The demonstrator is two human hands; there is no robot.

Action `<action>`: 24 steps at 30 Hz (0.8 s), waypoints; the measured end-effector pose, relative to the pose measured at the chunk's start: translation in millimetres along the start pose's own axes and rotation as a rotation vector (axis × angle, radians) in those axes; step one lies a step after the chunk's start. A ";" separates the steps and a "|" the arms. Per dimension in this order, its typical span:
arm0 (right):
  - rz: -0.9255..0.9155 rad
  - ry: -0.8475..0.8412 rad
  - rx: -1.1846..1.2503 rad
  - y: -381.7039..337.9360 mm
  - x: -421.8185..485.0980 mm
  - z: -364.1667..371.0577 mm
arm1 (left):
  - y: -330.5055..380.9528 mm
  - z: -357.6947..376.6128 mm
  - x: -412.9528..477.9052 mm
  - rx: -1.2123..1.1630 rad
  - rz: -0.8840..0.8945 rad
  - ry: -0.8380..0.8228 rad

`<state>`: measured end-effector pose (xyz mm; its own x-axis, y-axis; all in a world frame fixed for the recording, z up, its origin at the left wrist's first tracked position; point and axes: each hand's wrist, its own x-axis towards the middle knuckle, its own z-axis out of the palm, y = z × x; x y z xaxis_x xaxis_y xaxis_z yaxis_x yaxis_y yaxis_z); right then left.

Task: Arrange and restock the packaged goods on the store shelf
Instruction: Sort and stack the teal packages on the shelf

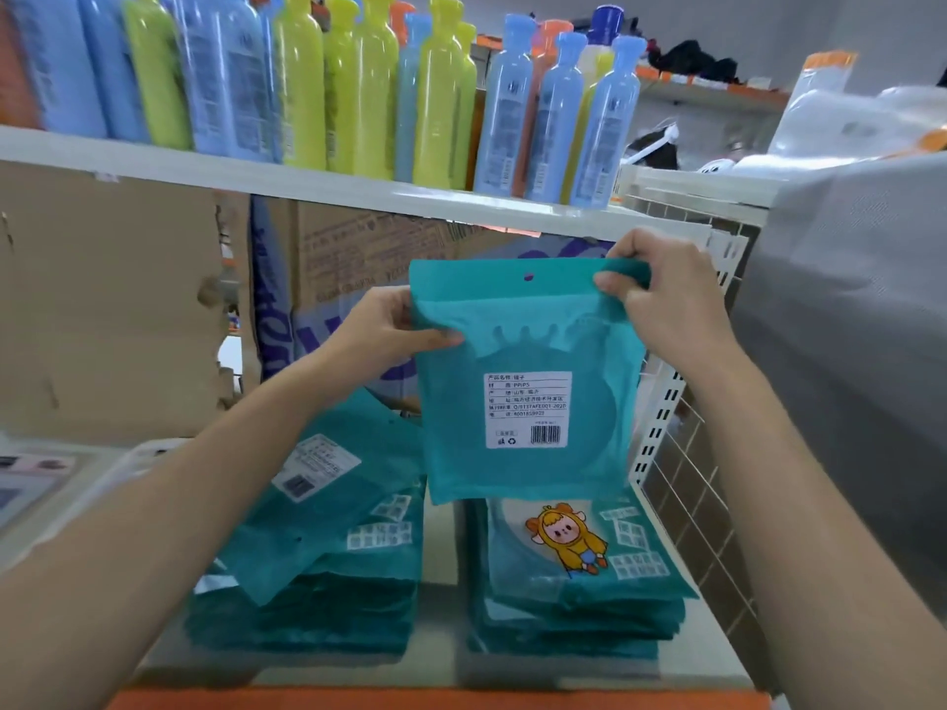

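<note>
The left hand pinches the left edge of a teal pouch, held upright over the lower shelf, above the gap between two stacks. The pouch is flat and matte, with a round hang hole at the top. Its white label carries Chinese print, "PP/PS", "Q/0137AFE001-2020" and a barcode. The right hand pinches the top right corner. Below, the left stack lies skewed; the right stack shows a cartoon child in yellow.
</note>
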<state>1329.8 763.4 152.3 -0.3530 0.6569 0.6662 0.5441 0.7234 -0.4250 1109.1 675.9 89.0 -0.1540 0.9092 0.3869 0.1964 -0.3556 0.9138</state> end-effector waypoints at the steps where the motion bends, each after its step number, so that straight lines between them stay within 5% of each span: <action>1: 0.000 0.004 0.013 0.6 0.8 1.2 | 0.7 0.3 1.2 -0.014 0.006 0.023; 13: 0.057 0.154 0.009 9.9 -24.5 23.5 | -2.6 -2.2 14.4 0.017 0.087 0.232; 19: -0.234 -0.124 0.034 25.6 -94.6 66.1 | -2.3 -9.4 26.8 -0.112 -0.031 0.321; 24: -0.381 -0.146 -0.153 39.6 -123.6 103.4 | -4.6 -3.6 32.2 -0.163 -0.180 0.364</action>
<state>1316.3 732.8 -10.2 -0.6484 0.3805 0.6593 0.4571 0.8872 -0.0626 1099.8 706.0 97.7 -0.5086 0.8346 0.2116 -0.0160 -0.2549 0.9668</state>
